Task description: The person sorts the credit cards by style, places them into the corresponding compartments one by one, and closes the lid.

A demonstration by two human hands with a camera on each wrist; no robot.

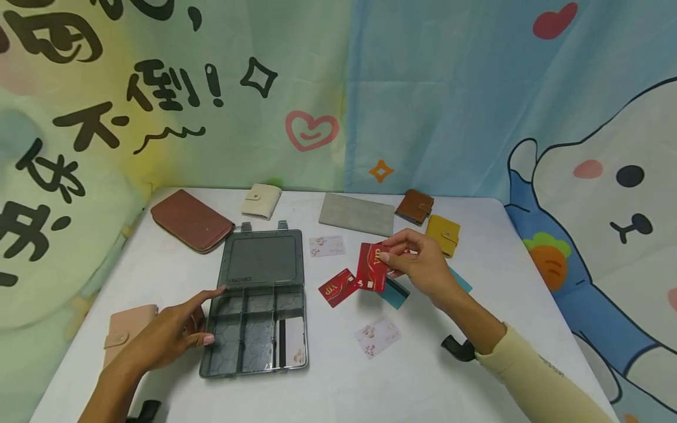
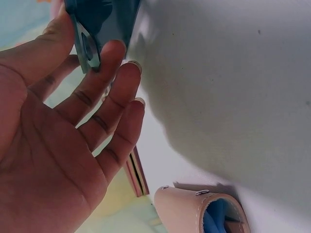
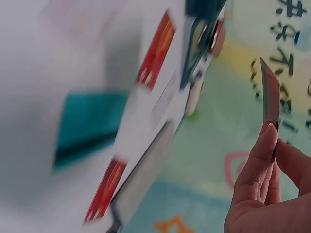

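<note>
A grey, clear plastic compartment box (image 1: pixel 261 258) lies unfolded on the table. My left hand (image 1: pixel 166 335) holds its left edge, thumb at the front and index finger near the hinge. In one front compartment is a pale card with a black stripe (image 1: pixel 298 341). Above the table, right of the box, my right hand (image 1: pixel 425 267) pinches a red VIP card (image 1: pixel 372 268) between thumb and fingers; the right wrist view has this card (image 3: pixel 271 94) edge-on. Below it lie another red VIP card (image 1: pixel 338 287) and a teal striped card (image 1: pixel 395 292).
Two pale flowered cards (image 1: pixel 378 338) lie right of the box. Along the back are a brown wallet (image 1: pixel 191 220), a cream wallet (image 1: pixel 261 200), a grey wallet (image 1: pixel 356 214), a small brown wallet (image 1: pixel 415 206) and a yellow one (image 1: pixel 443 235). A pink wallet (image 1: pixel 127 328) lies by my left forearm.
</note>
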